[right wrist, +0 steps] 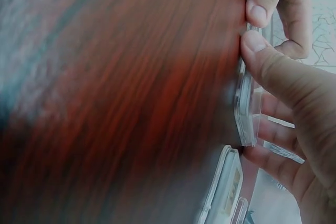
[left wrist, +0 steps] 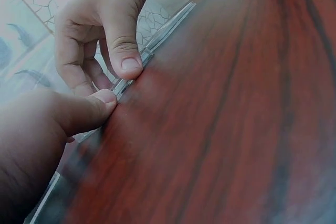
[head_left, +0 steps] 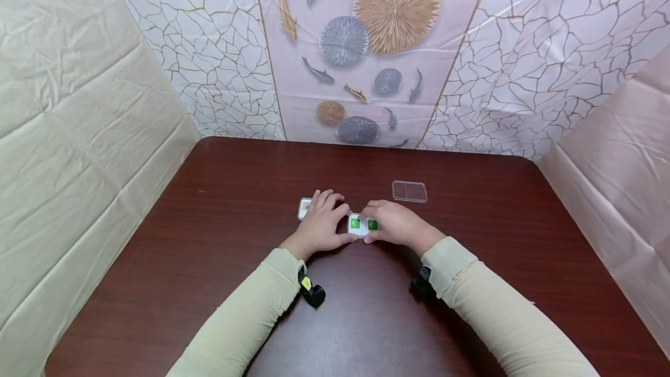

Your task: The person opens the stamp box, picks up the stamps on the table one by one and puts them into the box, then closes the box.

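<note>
A small flat clear plastic case (head_left: 360, 231) with a white insert and two green squares lies on the table between my hands. My left hand (head_left: 323, 227) pinches its left side, thumb at the near edge and fingers at the far edge. On the right part my right hand (head_left: 394, 223) grips in the same way, covering some of it. In the right wrist view both thumbs meet along the case's edge (right wrist: 244, 98). Partly hidden behind my left fingers is another white-filled case (head_left: 303, 208). A further case (right wrist: 223, 184) with a gold-coloured label shows below my right fingers in the right wrist view.
A clear flat lid (head_left: 410, 191) lies beyond my right hand. The dark red wooden table (head_left: 235, 173) reaches back to a patterned cloth wall (head_left: 366, 92), with pale cloth on both sides. Each wrist carries a black camera (head_left: 314, 294).
</note>
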The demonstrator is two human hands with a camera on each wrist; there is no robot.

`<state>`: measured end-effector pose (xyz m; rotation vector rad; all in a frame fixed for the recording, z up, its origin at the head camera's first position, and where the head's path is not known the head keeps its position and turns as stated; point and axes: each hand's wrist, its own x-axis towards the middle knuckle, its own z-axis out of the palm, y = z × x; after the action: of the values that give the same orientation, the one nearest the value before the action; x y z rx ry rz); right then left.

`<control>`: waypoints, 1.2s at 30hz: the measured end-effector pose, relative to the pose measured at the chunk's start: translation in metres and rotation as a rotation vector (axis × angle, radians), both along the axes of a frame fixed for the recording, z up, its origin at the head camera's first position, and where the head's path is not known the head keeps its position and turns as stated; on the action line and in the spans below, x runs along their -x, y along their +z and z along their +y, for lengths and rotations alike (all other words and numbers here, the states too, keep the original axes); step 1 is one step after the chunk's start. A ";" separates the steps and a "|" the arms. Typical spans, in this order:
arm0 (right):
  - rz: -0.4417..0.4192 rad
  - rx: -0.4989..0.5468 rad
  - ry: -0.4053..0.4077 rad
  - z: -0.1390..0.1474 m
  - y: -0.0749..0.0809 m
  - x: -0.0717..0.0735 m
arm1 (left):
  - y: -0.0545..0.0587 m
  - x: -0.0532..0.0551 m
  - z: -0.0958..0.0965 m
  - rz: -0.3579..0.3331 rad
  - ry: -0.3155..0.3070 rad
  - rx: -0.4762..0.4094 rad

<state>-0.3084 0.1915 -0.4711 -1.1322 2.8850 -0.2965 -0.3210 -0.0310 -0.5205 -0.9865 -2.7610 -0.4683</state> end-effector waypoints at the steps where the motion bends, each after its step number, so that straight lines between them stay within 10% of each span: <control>1: -0.002 -0.001 -0.005 0.000 0.000 0.001 | 0.000 0.000 0.000 0.002 0.004 0.005; 16: -0.036 0.015 -0.112 0.004 -0.009 0.044 | -0.002 -0.001 0.000 -0.004 0.121 0.074; 36: -0.076 -0.004 -0.176 -0.005 -0.003 0.041 | 0.000 0.002 -0.001 0.001 0.209 0.027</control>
<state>-0.3490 0.1862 -0.4738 -0.8470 2.9198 -0.3309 -0.3225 -0.0324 -0.5204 -0.6916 -2.8349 -0.3983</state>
